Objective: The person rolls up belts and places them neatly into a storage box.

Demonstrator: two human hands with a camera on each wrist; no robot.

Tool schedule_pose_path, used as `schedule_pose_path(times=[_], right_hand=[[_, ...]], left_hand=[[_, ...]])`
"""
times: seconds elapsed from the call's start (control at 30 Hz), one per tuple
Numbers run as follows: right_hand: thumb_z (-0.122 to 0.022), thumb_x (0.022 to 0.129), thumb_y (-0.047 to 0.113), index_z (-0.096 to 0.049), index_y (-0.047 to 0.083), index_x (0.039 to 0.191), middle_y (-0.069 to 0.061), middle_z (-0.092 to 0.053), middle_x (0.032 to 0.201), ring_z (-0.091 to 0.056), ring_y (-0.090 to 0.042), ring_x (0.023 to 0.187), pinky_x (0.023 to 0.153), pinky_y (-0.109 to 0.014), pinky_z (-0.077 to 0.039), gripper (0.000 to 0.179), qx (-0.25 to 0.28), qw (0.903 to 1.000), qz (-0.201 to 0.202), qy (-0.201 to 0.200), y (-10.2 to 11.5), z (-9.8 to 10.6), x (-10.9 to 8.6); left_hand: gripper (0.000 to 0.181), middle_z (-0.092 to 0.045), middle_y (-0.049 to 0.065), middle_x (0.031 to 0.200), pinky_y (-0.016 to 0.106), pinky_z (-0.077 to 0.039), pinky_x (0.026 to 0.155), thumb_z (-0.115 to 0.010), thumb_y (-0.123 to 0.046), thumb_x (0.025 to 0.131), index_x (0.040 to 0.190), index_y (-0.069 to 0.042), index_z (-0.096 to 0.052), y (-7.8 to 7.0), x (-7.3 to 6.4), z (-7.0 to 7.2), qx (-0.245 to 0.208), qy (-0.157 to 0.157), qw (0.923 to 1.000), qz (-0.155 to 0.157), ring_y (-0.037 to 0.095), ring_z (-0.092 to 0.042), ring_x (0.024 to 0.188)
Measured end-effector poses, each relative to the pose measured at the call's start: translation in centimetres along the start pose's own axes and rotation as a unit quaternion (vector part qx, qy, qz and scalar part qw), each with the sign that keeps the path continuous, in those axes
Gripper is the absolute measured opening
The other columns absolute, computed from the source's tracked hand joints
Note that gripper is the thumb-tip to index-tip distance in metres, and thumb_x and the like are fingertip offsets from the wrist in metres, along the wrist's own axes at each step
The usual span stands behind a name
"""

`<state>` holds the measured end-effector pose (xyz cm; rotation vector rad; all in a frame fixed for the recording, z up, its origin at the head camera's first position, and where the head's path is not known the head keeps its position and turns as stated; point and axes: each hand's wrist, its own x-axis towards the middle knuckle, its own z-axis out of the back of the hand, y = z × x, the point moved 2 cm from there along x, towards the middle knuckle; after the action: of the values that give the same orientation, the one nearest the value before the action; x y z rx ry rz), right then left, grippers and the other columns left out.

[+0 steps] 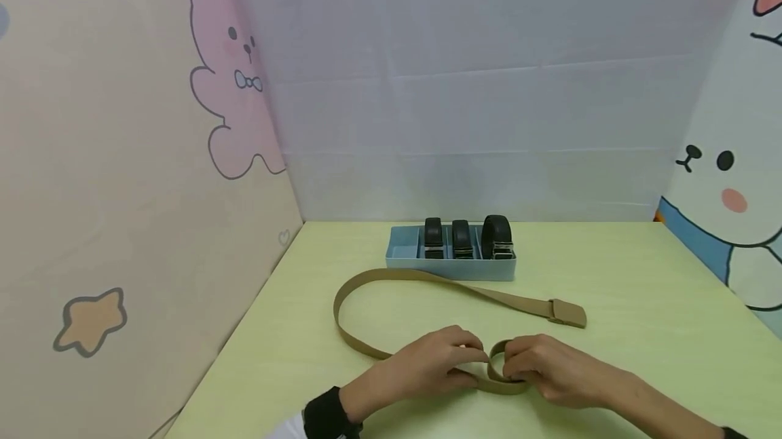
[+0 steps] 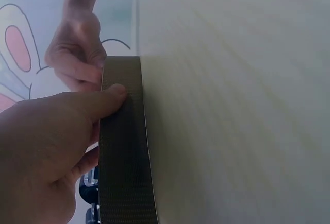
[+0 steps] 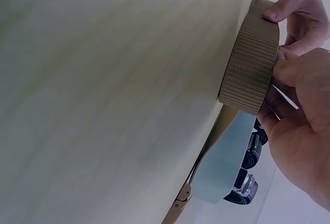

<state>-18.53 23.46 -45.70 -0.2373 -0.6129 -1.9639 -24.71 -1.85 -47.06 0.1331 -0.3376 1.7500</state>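
Observation:
A tan webbing belt (image 1: pixel 360 281) lies on edge on the table in a wide curve, its far end bearing a tan buckle (image 1: pixel 568 313). The near end is bent into a small loop between the two hands. My left hand (image 1: pixel 430 364) pinches the strap on the loop's left side; its thumb (image 2: pixel 114 98) presses flat on the webbing in the left wrist view. On the loop's other side, my right hand (image 1: pixel 550 368) grips the strap with curled fingers, partly inside the loop. In the right wrist view the ribbed webbing (image 3: pixel 252 54) stands upright on the tabletop.
Behind the belt stands a light blue divided box (image 1: pixel 452 271). Three rolled black belts (image 1: pixel 496 232) with metal buckles sit in its compartments, and the leftmost compartment (image 1: pixel 403 242) shows bare. Cloth walls with cartoon prints border the yellow table (image 1: pixel 629 269).

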Motion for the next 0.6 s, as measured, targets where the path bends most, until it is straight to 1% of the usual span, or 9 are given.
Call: schedule_pose_path(times=[0.03, 0.1, 0.23, 0.3, 0.4, 0.5, 0.57, 0.6], right_hand=[[-0.074, 0.095, -0.018, -0.077, 0.024, 0.098, 0.008, -0.063, 0.088, -0.042, 0.011, 0.085, 0.072, -0.006, -0.038, 0.042, 0.000, 1.0000, 0.000, 0.002, 0.0, 0.0, 0.0], [-0.075, 0.096, -0.017, -0.078, 0.024, 0.102, 0.008, -0.066, 0.092, -0.046, 0.010, 0.086, 0.074, -0.006, -0.041, 0.042, 0.001, 1.0000, -0.001, 0.006, 0.0, -0.1, -0.1], [-0.076, 0.096, -0.016, -0.080, 0.024, 0.107, 0.007, -0.069, 0.098, -0.056, 0.006, 0.089, 0.078, -0.006, -0.045, 0.041, 0.005, 1.0000, 0.006, 0.005, 0.1, -0.1, -0.2], [-0.076, 0.095, -0.018, -0.080, 0.023, 0.108, 0.007, -0.070, 0.100, -0.059, 0.004, 0.089, 0.080, -0.006, -0.046, 0.043, 0.007, 0.9999, 0.012, 0.002, 0.1, -0.1, -0.1], [-0.077, 0.089, -0.024, -0.081, 0.022, 0.109, 0.007, -0.069, 0.101, -0.061, 0.001, 0.091, 0.083, -0.005, -0.047, 0.050, 0.000, 0.9997, 0.024, -0.003, 0.4, -0.3, 0.0], [-0.078, 0.083, -0.028, -0.080, 0.021, 0.110, 0.007, -0.068, 0.101, -0.060, 0.001, 0.093, 0.085, -0.005, -0.046, 0.056, -0.015, 0.9993, 0.033, -0.006, 0.7, -0.5, 0.1], [-0.080, 0.081, -0.028, -0.080, 0.022, 0.110, 0.008, -0.067, 0.101, -0.059, 0.001, 0.094, 0.085, -0.005, -0.045, 0.057, -0.029, 0.9991, 0.030, -0.004, 0.9, -0.6, 0.1], [-0.081, 0.083, -0.026, -0.080, 0.022, 0.110, 0.008, -0.067, 0.102, -0.059, 0.001, 0.095, 0.085, -0.005, -0.046, 0.055, -0.035, 0.9991, 0.026, -0.001, 1.0, -0.6, 0.0]], left_hand=[[0.032, -0.077, -0.001, 0.136, 0.011, -0.049, 0.113, -0.084, -0.028, 0.104, 0.134, -0.018, -0.081, -0.2, 0.3, -0.1, 0.007, -0.001, 1.0000, -0.005, 0.012, -0.071, 0.127], [0.028, -0.077, -0.002, 0.137, 0.013, -0.049, 0.115, -0.084, -0.029, 0.104, 0.131, -0.020, -0.082, -0.6, 0.8, -0.3, 0.022, -0.006, 0.9997, -0.013, 0.012, -0.071, 0.129], [0.015, -0.080, -0.005, 0.129, 0.013, -0.049, 0.115, -0.084, -0.028, 0.103, 0.117, -0.022, -0.086, -1.0, 1.3, -0.1, 0.041, -0.016, 0.9986, -0.029, 0.010, -0.073, 0.125], [0.011, -0.081, -0.007, 0.125, 0.012, -0.050, 0.114, -0.084, -0.027, 0.103, 0.113, -0.022, -0.087, -1.0, 1.5, -0.1, 0.053, -0.017, 0.9977, -0.040, 0.008, -0.074, 0.122], [0.011, -0.083, -0.009, 0.120, 0.011, -0.049, 0.113, -0.082, -0.027, 0.105, 0.113, -0.022, -0.088, -1.1, 1.6, -0.1, 0.065, -0.012, 0.9961, -0.058, 0.006, -0.074, 0.121], [0.012, -0.084, -0.008, 0.118, 0.010, -0.049, 0.113, -0.081, -0.025, 0.106, 0.113, -0.021, -0.089, -1.1, 1.6, -0.2, 0.062, -0.006, 0.9957, -0.068, 0.006, -0.074, 0.121], [0.011, -0.084, -0.009, 0.117, 0.009, -0.049, 0.113, -0.081, -0.024, 0.105, 0.113, -0.021, -0.089, -1.1, 1.6, -0.2, 0.064, -0.004, 0.9954, -0.071, 0.006, -0.074, 0.121], [0.011, -0.084, -0.009, 0.116, 0.009, -0.049, 0.113, -0.081, -0.023, 0.105, 0.112, -0.021, -0.089, -1.1, 1.6, -0.2, 0.063, -0.003, 0.9954, -0.072, 0.006, -0.074, 0.121]])
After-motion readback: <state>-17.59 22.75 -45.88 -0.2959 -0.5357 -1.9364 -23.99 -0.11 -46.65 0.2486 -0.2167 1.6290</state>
